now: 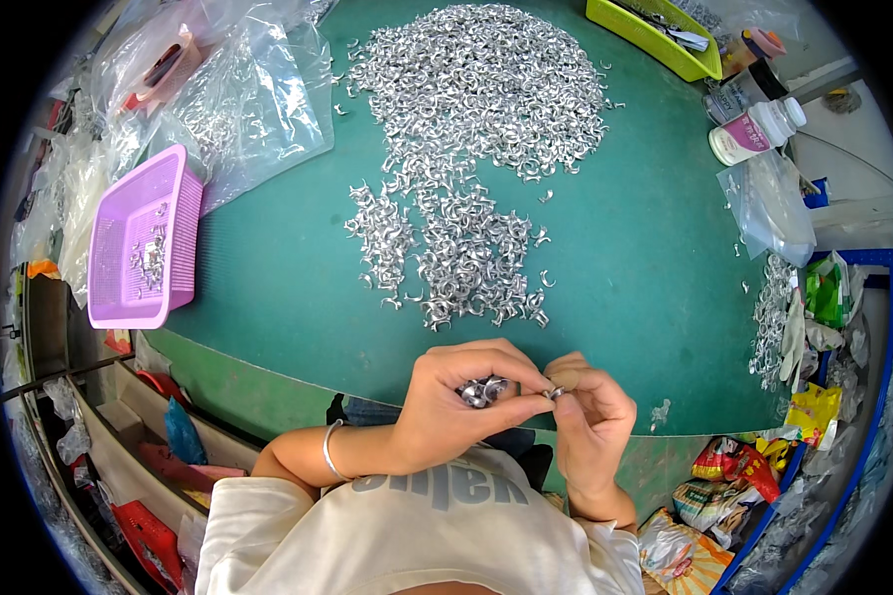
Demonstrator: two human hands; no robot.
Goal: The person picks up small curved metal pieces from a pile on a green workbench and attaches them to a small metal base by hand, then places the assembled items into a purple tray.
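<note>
Both hands meet at the near edge of the green table. In the curled palm of my left hand [451, 397] lies a small clutch of shiny curved metal pieces [482, 392]. Its thumb and forefinger reach right to a single curved metal piece [555, 393]. My right hand [592, 407] pinches that same piece between thumb and fingers, so the two hands' fingertips almost touch. Beyond them spreads a large pile of similar silvery curved pieces [476, 84], with a smaller heap [476, 253] trailing from it toward my hands.
A purple basket [182, 248] with a few metal pieces stands at left, beside clear plastic bags [268, 109]. At far right are a green tray [655, 40] and a white bottle [754, 134]. More pieces [770, 317] lie along the right edge, near shelves with colourful packets [734, 471].
</note>
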